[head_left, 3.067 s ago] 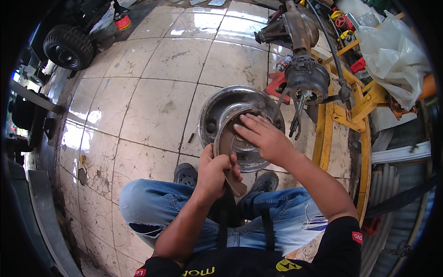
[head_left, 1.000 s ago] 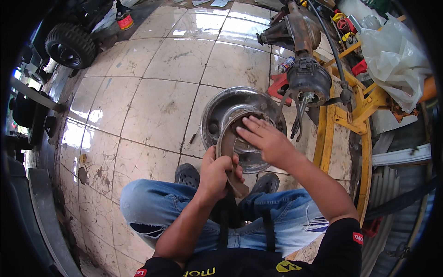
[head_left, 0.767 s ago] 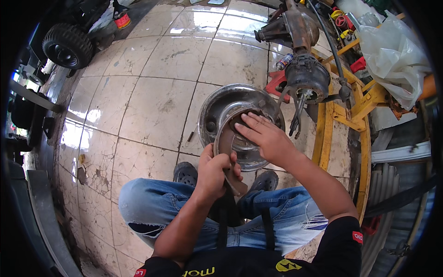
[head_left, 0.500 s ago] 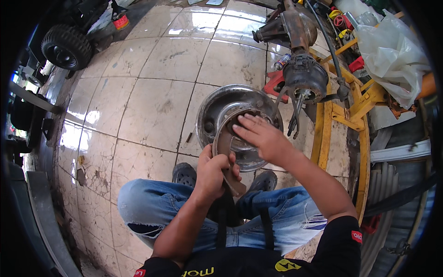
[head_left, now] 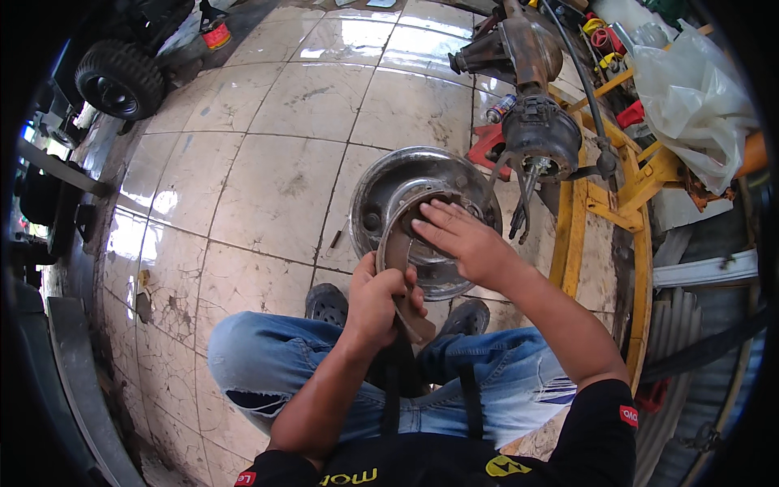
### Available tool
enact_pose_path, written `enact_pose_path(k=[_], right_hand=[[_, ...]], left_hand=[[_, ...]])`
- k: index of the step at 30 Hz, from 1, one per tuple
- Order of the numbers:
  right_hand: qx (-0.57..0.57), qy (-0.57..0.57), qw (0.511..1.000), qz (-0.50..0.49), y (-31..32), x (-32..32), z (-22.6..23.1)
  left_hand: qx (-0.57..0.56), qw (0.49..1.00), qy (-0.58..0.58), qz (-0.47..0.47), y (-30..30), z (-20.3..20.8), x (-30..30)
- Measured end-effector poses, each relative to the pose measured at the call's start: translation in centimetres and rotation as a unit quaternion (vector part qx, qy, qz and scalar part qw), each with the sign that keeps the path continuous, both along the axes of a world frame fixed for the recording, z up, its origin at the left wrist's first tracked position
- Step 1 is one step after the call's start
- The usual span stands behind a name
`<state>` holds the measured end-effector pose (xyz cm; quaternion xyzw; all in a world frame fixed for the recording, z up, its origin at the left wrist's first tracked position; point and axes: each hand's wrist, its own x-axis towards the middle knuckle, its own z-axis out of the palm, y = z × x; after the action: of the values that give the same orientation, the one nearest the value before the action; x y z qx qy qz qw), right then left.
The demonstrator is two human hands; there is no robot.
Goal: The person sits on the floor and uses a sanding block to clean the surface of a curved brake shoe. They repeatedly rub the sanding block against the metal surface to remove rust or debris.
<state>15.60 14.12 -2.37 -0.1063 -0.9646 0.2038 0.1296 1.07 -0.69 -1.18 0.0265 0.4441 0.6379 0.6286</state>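
A curved, rust-brown brake shoe [head_left: 395,246] is tilted above a steel wheel rim [head_left: 367,188] on the floor between my feet. My left hand [head_left: 378,299] is closed around the lower part of the shoe, thumb on its face and fingertips around the far edge. Over the shoe's upper end lies my right hand [head_left: 475,247], fingers stretched out flat against it. Whether anything thin sits under those fingers is hidden. The hand also covers part of the rim's centre and right side.
An axle [head_left: 527,53] with a brake drum [head_left: 542,134] stands at the right, near a red jack stand [head_left: 489,146] and a yellow metal frame [head_left: 572,243]. A spray can [head_left: 501,108] lies behind. Far left is a vehicle tire [head_left: 119,81]. A small dark rod [head_left: 335,239] lies left of the rim.
The whole view has shifted very slightly. Both hands keep the same places on the brake shoe.
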Motion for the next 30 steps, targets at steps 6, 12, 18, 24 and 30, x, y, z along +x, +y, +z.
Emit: enact_pose_path(k=[6, 12, 18, 24, 30], right_hand=[[0.016, -0.003, 1.0, -0.008, 0.3, -0.2, 0.5], [0.001, 0.009, 1.0, 0.024, -0.4, -0.1, 0.5], [0.002, 0.003, 0.999, 0.041, -1.3, 0.0, 0.7], [-0.012, 0.003, 1.0, 0.002, -0.5, 0.2, 0.3], [-0.002, -0.025, 0.999, -0.041, 0.7, 0.3, 0.4]], left_hand=[[0.016, 1.0, -0.009, 0.021, 0.1, 0.6, -0.2], [-0.004, 1.0, 0.01, 0.014, 0.1, 0.6, 0.0], [-0.009, 1.0, 0.02, -0.002, 0.0, 0.4, 0.1], [-0.011, 1.0, 0.018, -0.004, -0.1, 0.2, 0.2], [-0.002, 1.0, 0.022, 0.002, 0.1, 0.1, 0.2]])
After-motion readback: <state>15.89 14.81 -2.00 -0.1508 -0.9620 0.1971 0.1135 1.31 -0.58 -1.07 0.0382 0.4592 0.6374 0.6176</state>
